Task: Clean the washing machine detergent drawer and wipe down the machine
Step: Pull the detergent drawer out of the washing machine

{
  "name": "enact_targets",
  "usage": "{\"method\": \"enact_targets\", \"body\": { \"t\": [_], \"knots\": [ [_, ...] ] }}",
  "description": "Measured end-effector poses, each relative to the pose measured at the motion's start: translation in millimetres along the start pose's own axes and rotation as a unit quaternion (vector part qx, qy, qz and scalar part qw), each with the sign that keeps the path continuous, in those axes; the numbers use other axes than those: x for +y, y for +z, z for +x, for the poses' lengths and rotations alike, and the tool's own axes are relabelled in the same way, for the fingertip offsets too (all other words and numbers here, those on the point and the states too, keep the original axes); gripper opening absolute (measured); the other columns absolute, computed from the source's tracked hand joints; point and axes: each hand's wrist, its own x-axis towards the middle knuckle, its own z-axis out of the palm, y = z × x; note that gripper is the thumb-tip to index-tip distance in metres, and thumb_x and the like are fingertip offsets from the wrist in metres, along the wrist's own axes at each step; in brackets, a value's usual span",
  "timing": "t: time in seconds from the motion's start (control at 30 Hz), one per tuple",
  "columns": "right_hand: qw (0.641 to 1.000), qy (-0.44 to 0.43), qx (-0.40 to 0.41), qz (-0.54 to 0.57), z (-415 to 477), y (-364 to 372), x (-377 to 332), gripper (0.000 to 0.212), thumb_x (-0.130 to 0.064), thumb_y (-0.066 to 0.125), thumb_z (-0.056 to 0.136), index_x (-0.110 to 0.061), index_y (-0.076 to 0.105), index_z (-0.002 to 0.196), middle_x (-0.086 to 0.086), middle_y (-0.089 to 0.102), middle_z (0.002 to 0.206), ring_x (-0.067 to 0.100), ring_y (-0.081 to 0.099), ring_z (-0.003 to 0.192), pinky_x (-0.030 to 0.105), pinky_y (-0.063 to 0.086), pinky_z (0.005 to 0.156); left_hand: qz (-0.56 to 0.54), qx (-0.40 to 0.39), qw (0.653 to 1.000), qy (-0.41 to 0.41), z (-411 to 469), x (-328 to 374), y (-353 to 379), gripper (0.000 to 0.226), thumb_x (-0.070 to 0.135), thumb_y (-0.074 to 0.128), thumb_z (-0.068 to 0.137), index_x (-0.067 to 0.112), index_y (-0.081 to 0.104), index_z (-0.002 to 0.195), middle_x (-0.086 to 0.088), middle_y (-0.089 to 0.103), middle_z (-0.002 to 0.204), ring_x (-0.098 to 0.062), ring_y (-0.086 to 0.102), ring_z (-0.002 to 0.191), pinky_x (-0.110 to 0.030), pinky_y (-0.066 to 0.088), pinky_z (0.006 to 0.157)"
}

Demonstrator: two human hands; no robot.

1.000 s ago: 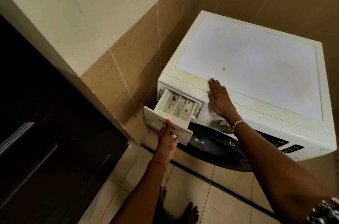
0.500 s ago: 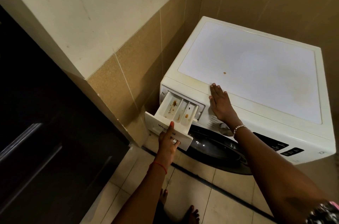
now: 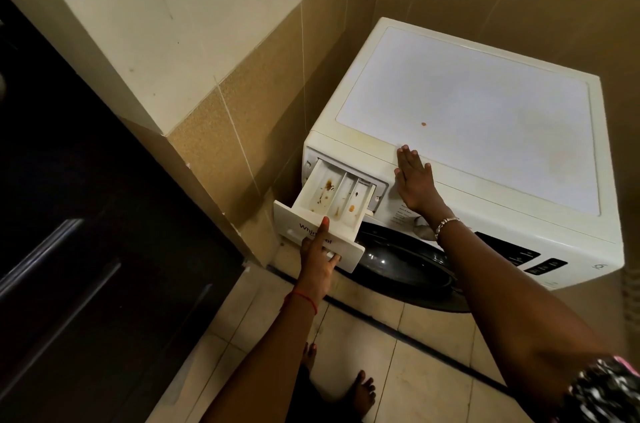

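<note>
Left hand [image 3: 317, 259]: we log it gripping the front panel of the white plastic detergent drawer [image 3: 332, 194]. The thumb lies straight up across the brand lettering, and the fingers curl into the handle recess at the panel's lower edge. A thin red thread band [image 3: 304, 299] circles this wrist.

Right hand [image 3: 414, 180]: we log it flat, palm down, fingers straight and close together. It presses on the front edge of the white front-loading washing machine [image 3: 467, 110], just right of the drawer opening, and holds nothing. A silver beaded bracelet [image 3: 446, 223] sits on this wrist; a patterned black-and-white sleeve [image 3: 602, 391] shows up the arm.

Drawer: pulled well out of its slot at the machine's upper left corner, between the two hands and reaching toward the left one. We count three compartments, all carrying brown and orange residue.

Below the right wrist: a dark round door [image 3: 398, 259]. To its right, a dark control panel [image 3: 519, 252] along the machine's front.

Beyond the right fingertips: a small brown spot [image 3: 423, 124] on the pale top.

Left of the left hand: a tan tiled wall [image 3: 242, 117], then a dark panelled door [image 3: 86, 249].

Beneath both arms: a beige tiled floor [image 3: 415, 336] with bare feet [image 3: 362, 391] standing on it.
</note>
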Motion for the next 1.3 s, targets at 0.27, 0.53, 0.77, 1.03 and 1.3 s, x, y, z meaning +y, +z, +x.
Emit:
{"method": "enact_targets", "body": {
  "t": [0.27, 0.53, 0.77, 1.03, 1.3],
  "knots": [
    [1.000, 0.018, 0.011, 0.001, -11.4, 4.9, -4.4, 0.049, -0.015, 0.023, 0.102, -0.007, 0.010, 0.148, 0.008, 0.002, 0.157, 0.022, 0.001, 0.146, 0.039, 0.003, 0.115, 0.006, -0.001, 1.000, -0.013, -6.3, 2.2, -4.5, 0.042, 0.029, 0.059, 0.086, 0.022, 0.043, 0.124, -0.008, 0.050, 0.127, -0.030, 0.044, 0.125, -0.052, 0.034, 0.104],
    [0.985, -0.012, 0.152, 0.078, -47.0, 22.7, -29.6, 0.048, 0.001, 0.043, 0.089, 0.004, 0.039, 0.136, 0.022, 0.035, 0.145, 0.033, 0.030, 0.137, 0.039, 0.026, 0.114, 0.023, -0.019, 0.999, -0.010, -10.8, 5.1, -4.0, 0.035, 0.030, 0.057, 0.088, 0.026, 0.044, 0.120, -0.006, 0.053, 0.123, -0.025, 0.048, 0.118, -0.047, 0.042, 0.098],
    [0.998, -0.012, 0.055, 0.001, -61.4, 51.0, -36.8, 0.067, 0.006, 0.047, 0.083, -0.009, 0.028, 0.145, 0.018, 0.051, 0.111, 0.031, 0.052, 0.094, 0.041, 0.049, 0.076, 0.021, -0.019, 1.000, 0.008, -10.8, 5.4, -2.2, 0.041, 0.026, 0.053, 0.091, 0.023, 0.042, 0.130, -0.007, 0.056, 0.121, -0.024, 0.052, 0.114, -0.041, 0.044, 0.095],
    [0.997, 0.047, -0.062, -0.027, -37.7, 51.9, -42.3, 0.075, 0.001, 0.043, 0.089, -0.022, 0.006, 0.150, 0.018, 0.055, 0.110, 0.033, 0.057, 0.096, 0.041, 0.049, 0.078, -0.002, -0.008, 1.000, -0.006, -7.1, 5.9, -5.9, 0.042, 0.020, 0.056, 0.089, 0.020, 0.044, 0.129, -0.004, 0.057, 0.118, -0.026, 0.051, 0.113, -0.050, 0.042, 0.092],
    [0.996, 0.048, -0.051, -0.046, -24.5, 54.4, -47.2, 0.058, -0.006, 0.039, 0.094, -0.014, 0.018, 0.147, 0.021, 0.058, 0.111, 0.037, 0.059, 0.096, 0.043, 0.048, 0.076, 0.050, 0.035, 0.998, 0.023, -8.4, 8.6, -5.8, 0.044, 0.014, 0.063, 0.084, 0.010, 0.050, 0.126, -0.007, 0.057, 0.116, -0.025, 0.053, 0.108, -0.047, 0.051, 0.081]
  ]
}}
